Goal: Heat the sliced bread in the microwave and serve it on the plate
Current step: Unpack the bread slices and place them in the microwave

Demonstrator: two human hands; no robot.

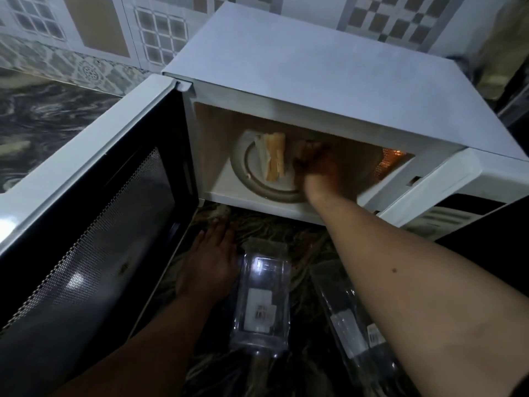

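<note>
1. The white microwave [315, 70] stands on the dark marbled table [43, 121] with its door [94, 213] swung wide open to my left.
2. A lamp glows orange at the right side of the oven's inside.
3. The sliced bread [275, 157] lies inside on the round turntable [246, 164], toward its back left part, the slices stacked close together.
4. My right hand [317, 167] reaches into the oven, just right of the bread; it is blurred, the fingers look curled downward near the slices, and I cannot tell whether they grip anything or touch the bread.
5. My right forearm crosses the oven's lower edge and runs back toward the lower right.
6. My left hand [209, 262] rests flat on the table below the oven, fingers spread and pointing toward it, holding nothing.
7. Just right of my left hand lies a clear plastic container [262, 296] with a white label and barcode.
8. A second clear container [355, 325], also labelled, lies farther right, partly hidden under my right forearm.
9. Patterned tiles [94, 24] cover the wall behind.
</note>
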